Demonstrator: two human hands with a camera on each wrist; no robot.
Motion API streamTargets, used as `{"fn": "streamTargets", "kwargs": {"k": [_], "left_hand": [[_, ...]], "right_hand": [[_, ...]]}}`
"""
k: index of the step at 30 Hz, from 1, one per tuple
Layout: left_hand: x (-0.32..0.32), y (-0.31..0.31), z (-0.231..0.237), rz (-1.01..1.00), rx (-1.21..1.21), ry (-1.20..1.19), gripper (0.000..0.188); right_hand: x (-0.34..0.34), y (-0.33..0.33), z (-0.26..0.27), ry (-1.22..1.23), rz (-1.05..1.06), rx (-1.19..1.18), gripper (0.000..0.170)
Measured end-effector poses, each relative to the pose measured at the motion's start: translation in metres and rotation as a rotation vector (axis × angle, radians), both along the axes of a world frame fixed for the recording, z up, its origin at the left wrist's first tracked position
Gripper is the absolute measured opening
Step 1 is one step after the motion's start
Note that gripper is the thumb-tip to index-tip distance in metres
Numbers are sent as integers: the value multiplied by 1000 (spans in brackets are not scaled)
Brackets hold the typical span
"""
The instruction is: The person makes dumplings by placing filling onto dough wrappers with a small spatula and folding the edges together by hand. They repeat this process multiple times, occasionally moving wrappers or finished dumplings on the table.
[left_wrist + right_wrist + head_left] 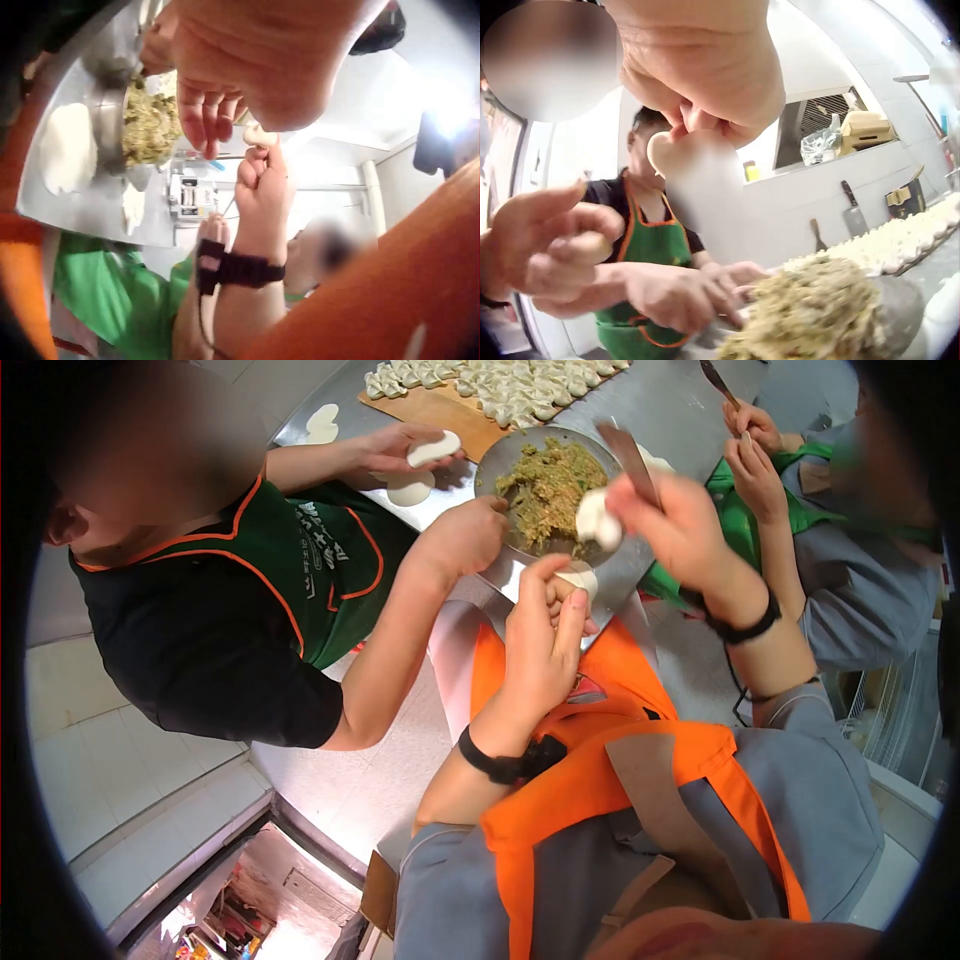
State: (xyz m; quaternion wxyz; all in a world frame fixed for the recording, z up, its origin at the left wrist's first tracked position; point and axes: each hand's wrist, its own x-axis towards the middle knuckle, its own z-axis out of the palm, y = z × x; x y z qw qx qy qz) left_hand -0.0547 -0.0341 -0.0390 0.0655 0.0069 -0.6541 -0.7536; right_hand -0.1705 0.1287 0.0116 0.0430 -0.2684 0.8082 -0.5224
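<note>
My right hand [680, 530] grips a flat metal spatula [632, 458], its blade sticking up past the fist. The same hand pinches a pale dumpling wrapper [598, 520], which overlaps the bowl's right rim in the head view and shows folded at the fingertips in the left wrist view [259, 136]. My left hand [545, 630] is raised in front of the table edge, fingers loosely bent, with nothing between them in the right wrist view. Behind its fingertips shows another round wrapper [578, 575]. Minced green-brown filling [555, 485] is heaped in the metal bowl [487, 468] beyond both hands.
At the left, a person in a green apron [320, 575] holds a wrapper [433, 449] and reaches toward the bowl. Another person [850, 555] works at the right with a spatula [718, 382]. Finished dumplings [535, 385] cover a wooden board [440, 410] at the back.
</note>
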Motion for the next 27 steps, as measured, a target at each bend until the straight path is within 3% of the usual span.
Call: {"fn": "streamTargets", "kwargs": {"k": [1,4,6,8,12,16,21,25,27], "left_hand": [[-6,-5,-10,-62,-159,-145,19],[-20,-9,-79,-19,-512,-113,22],[-24,-7,-91,1,-558,-139,27],[-29,-1,-113,29,-653,-108,36],[-34,3,-101,-68,-751,-123,40],[-38,-2,-93,-113,-723,-194,39],[-36,-3,-101,-47,-801,-254,36],[-39,-1,-115,-46,-878,-214,28],[-39,-3,-108,-20,-876,-190,22]], "right_hand": [[-29,-4,-8,43,5,-5,21],[-124,-17,-26,230,-6,180,23],[-182,-33,-37,251,-26,385,21],[-238,-56,-60,340,22,369,21],[-302,-112,-91,370,124,419,21],[-318,-145,-120,555,118,814,16],[-318,-139,-119,504,172,790,22],[-276,-93,-68,510,97,448,19],[-228,-65,-32,229,29,388,18]]}}
